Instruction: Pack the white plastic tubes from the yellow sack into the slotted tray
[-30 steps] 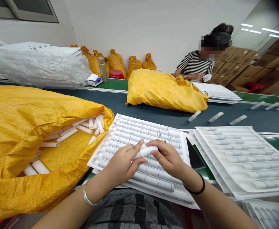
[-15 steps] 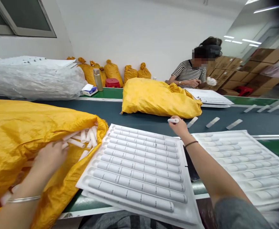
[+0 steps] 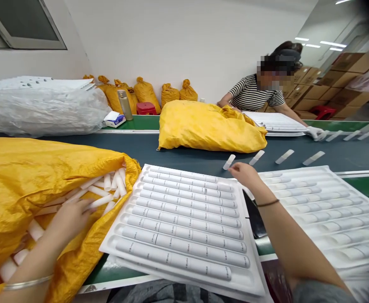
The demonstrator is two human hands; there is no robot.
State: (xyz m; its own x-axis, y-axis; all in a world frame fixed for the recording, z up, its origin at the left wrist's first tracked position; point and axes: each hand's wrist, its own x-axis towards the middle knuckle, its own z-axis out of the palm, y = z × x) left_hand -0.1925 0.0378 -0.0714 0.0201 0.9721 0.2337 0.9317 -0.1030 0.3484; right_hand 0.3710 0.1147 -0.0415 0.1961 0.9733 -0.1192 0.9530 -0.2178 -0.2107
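My left hand [image 3: 77, 216] is inside the open mouth of a yellow sack [image 3: 54, 162] full of loose white tubes. Its fingers are closed on the near end of one white tube [image 3: 100, 201]. Beyond the tray, my right hand [image 3: 245, 173] hangs over the belt edge with fingers bent together. A white, tube-like piece [image 3: 247, 192] shows under its palm. Just at the fingertips, a tube with a clearer top part [image 3: 229, 162] leans on the belt. In front of me, a white tray [image 3: 253, 269] carries rows of printed white tubes [image 3: 178, 235].
Several similar tubes [image 3: 284, 157] line the dark belt [image 3: 130, 149]. A second tray [image 3: 323, 172] is at right, beside a dark flat object [image 3: 256, 216]. Another yellow sack [image 3: 209, 126] lies across the belt. Opposite, a co-worker [image 3: 256, 94] reaches a gloved hand [image 3: 313, 132] toward tubes.
A tube now leans on the belt at the left end of the near row, by my right hand, which has come slightly nearer. The co-worker has stretched a gloved hand to the belt.
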